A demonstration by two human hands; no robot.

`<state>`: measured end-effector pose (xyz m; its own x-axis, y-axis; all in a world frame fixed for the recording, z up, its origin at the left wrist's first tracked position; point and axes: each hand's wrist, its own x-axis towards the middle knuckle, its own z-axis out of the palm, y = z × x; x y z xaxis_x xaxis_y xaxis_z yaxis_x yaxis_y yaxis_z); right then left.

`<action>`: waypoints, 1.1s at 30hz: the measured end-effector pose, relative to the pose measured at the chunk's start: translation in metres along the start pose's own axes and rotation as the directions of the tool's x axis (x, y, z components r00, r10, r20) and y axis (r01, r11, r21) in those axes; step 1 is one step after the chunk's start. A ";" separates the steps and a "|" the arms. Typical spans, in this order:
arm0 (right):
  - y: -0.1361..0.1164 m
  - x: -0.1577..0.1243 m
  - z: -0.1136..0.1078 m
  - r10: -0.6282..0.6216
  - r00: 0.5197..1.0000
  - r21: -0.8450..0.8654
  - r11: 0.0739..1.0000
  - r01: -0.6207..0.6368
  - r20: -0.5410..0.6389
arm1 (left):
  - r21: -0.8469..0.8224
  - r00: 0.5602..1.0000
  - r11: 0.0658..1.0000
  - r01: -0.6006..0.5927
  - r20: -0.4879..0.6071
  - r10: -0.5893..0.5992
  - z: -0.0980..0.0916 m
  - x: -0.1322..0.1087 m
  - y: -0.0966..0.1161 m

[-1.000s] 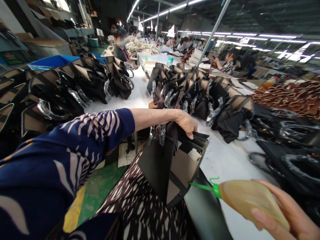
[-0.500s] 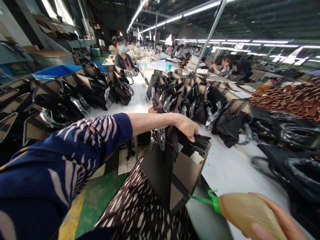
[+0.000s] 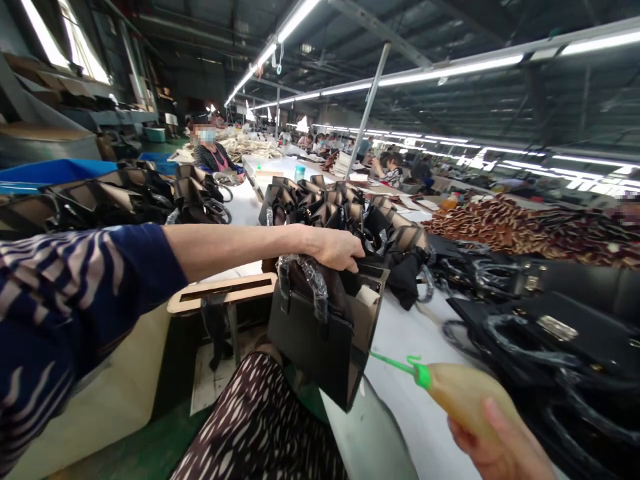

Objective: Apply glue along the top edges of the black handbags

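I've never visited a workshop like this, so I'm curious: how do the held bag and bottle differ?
The bag is black and boxy, while the bottle is tan and rounded with a green nozzle. The bag has handles wrapped in clear plastic; the bottle has none. The bag looks larger than the bottle. Both are held: the bag by the left hand, the bottle by the right hand.

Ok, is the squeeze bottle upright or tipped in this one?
Tipped: the squeeze bottle slants sideways in the right hand, its green nozzle pointing toward the black bag; whether they touch, I cannot tell.
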<state>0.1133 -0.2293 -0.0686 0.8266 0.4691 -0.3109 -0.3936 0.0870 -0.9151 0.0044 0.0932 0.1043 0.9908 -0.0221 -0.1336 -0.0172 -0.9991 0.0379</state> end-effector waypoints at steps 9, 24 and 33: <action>-0.002 0.024 -0.012 -0.083 0.994 0.045 0.995 0.087 -0.072 | 0.168 0.984 0.985 0.031 -0.180 0.000 0.028 0.015 0.028; 0.003 0.037 -0.008 -0.300 0.950 -0.304 0.916 0.261 -0.088 | 0.049 0.990 0.994 0.103 -0.105 -0.097 0.081 0.032 0.026; -0.002 0.026 -0.009 -0.337 0.939 -0.412 0.867 0.279 -0.073 | 0.036 0.993 0.996 0.079 -0.094 -0.076 0.071 0.042 0.010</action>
<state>0.1390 -0.2252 -0.0771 0.9379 0.3469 -0.0021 0.0553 -0.1556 -0.9863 0.0361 0.0800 0.0290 0.9975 0.0571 -0.0426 0.0568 -0.9984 -0.0084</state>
